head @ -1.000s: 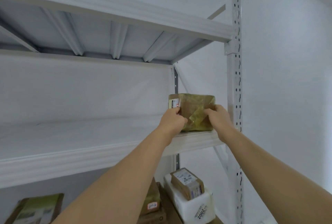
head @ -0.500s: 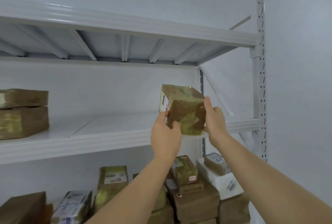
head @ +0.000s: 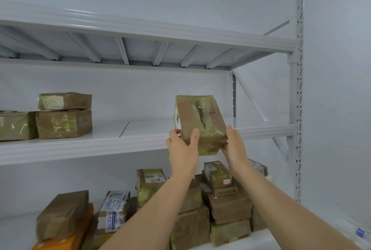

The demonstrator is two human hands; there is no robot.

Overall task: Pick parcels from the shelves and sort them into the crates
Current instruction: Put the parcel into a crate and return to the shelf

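Both hands, left hand [head: 183,145] and right hand [head: 233,145], clamp the taped parcel [head: 198,121] between them, lifted above the shelf edge [head: 100,145]; glossy wrap could slip, dropping it onto parcels below.

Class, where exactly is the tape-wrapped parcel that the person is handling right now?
In the head view the parcel is right of centre, tilted and held in the air by the left hand and right hand, just in front of the middle shelf edge.
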